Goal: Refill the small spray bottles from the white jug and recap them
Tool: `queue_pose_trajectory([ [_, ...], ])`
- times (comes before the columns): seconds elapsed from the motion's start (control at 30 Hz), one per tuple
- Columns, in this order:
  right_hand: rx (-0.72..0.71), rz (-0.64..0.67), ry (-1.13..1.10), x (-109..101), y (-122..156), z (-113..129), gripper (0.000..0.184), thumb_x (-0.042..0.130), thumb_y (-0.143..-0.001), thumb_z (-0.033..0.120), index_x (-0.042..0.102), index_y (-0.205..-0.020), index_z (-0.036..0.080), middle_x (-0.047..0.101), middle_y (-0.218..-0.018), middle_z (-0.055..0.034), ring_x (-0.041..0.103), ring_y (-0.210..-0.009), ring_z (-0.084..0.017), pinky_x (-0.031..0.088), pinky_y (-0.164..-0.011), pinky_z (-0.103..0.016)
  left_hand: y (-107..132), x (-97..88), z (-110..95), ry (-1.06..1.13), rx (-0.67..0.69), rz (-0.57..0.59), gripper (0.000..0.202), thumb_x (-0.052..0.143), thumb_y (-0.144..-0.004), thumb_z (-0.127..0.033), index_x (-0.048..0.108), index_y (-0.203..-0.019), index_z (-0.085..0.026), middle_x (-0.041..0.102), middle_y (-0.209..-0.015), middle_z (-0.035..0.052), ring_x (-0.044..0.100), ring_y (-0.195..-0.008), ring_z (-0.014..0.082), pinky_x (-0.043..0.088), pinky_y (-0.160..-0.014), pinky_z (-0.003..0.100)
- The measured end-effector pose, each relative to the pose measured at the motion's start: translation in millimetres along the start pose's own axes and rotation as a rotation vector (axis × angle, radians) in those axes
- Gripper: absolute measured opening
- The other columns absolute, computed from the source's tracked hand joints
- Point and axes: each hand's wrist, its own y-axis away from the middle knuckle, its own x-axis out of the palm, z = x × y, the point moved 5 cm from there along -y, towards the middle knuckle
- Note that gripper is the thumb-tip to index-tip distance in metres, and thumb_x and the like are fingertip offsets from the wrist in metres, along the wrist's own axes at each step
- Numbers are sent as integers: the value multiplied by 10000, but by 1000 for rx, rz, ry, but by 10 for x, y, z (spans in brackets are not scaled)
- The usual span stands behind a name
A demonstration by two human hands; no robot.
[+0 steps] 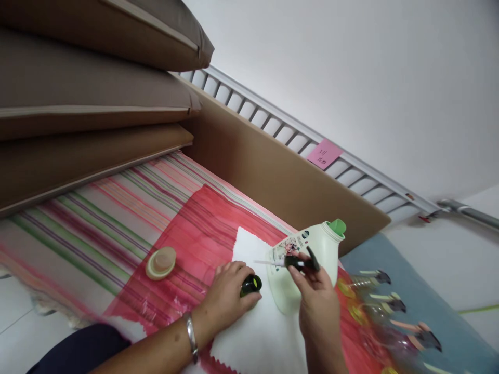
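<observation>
My left hand (228, 293), a silver bracelet at its wrist, is wrapped round a small dark green bottle (251, 284) with its open mouth showing. Between the fingers of my right hand (319, 298) is a dark pump head (302, 261), its thin pale dip tube pointing left above the bottle. Pump and bottle are apart. Behind my right hand stands a pale green jug (283, 291) with a printed label and a green spout. A white cloth (259, 332) with zigzag edges lies under the hands. Further left rests a round cream cap (160, 263).
Red translucent sheeting (195, 218) covers part of a striped cloth (93, 213). Several clear pump bottles (384, 306) line the right side, blurred. Stacked cushions (97, 83) rise at left. A brown board (273, 161) and a slatted rail with a pink note (325, 154) stand behind.
</observation>
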Motion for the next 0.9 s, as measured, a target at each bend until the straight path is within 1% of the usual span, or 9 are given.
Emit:
queue_pose_trajectory([
  [0.07, 74, 30, -80, 60, -9, -250, 435, 769, -596, 337, 617, -980, 200, 678, -1006, -52, 584, -1055, -260, 367, -1014, -483, -3, -7, 3, 3, 1, 3, 318, 678, -725, -367, 619, -1028, -292, 602, -1110, 31, 520, -1045, 254, 379, -940, 433],
  [0.17, 163, 86, -137, 139, 9, -470, 423, 767, -605, 340, 609, -967, 190, 685, -965, -52, 595, -1030, -261, 363, -1013, -489, 10, -10, -25, -8, 57, 7, 347, 694, -717, -366, 630, -1055, -316, 525, -1271, 44, 445, -1177, 286, 325, -1009, 479],
  [0.27, 198, 136, -130, 210, 43, -479, 391, 754, -634, 340, 604, -967, 198, 686, -956, -39, 610, -985, -241, 387, -991, -457, 23, -10, -67, -44, 124, 3, 370, 710, -701, -344, 631, -1061, -312, 361, -1435, 38, 281, -1316, 324, 210, -1079, 536],
  [0.33, 198, 196, -106, 290, 76, -410, 348, 737, -660, 338, 603, -954, 208, 689, -939, -26, 616, -963, -228, 419, -958, -421, 21, -2, -80, -43, 146, 22, 365, 707, -701, -325, 628, -1056, -302, 334, -1453, 35, 253, -1334, 321, 199, -1089, 535],
  [0.47, 171, 367, -29, 524, 164, -259, 269, 686, -704, 322, 609, -940, 217, 700, -939, -25, 637, -931, -227, 478, -889, -383, -8, -20, -72, 4, 152, 27, 376, 666, -737, -277, 599, -1106, -292, 472, -1327, 54, 399, -1230, 273, 317, -1044, 458],
  [0.57, 146, 380, 7, 573, 174, -218, 349, 692, -681, 314, 610, -1008, 219, 705, -990, -46, 646, -946, -252, 507, -862, -401, -42, -38, -26, 27, 108, 10, 309, 612, -783, -287, 609, -1090, -268, 571, -1143, 70, 502, -1078, 253, 404, -953, 414],
  [0.67, 86, 276, 71, 341, 128, -183, 402, 694, -678, 356, 608, -1045, 217, 687, -1050, -75, 625, -992, -275, 494, -883, -432, -64, -39, 25, 32, 70, -8, 263, 572, -818, -335, 623, -1063, -255, 587, -1084, 75, 518, -1044, 260, 416, -925, 408],
  [0.8, -14, -78, 194, -367, 40, -111, 465, 664, -700, 454, 575, -1095, 226, 583, -1215, -103, 525, -1121, -306, 349, -1005, -507, -63, -13, 64, 10, 49, -12, 278, 560, -825, -373, 628, -1071, -262, 589, -1095, 77, 521, -1047, 273, 409, -921, 416],
  [0.9, 9, -301, 190, -817, -41, -191, 595, 650, -706, 492, 482, -1219, 241, 485, -1334, -101, 469, -1192, -297, 339, -1018, -493, -57, 1, 71, -7, 51, -21, 290, 558, -823, -386, 629, -1077, -266, 593, -1100, 78, 520, -1046, 278, 402, -920, 421],
])
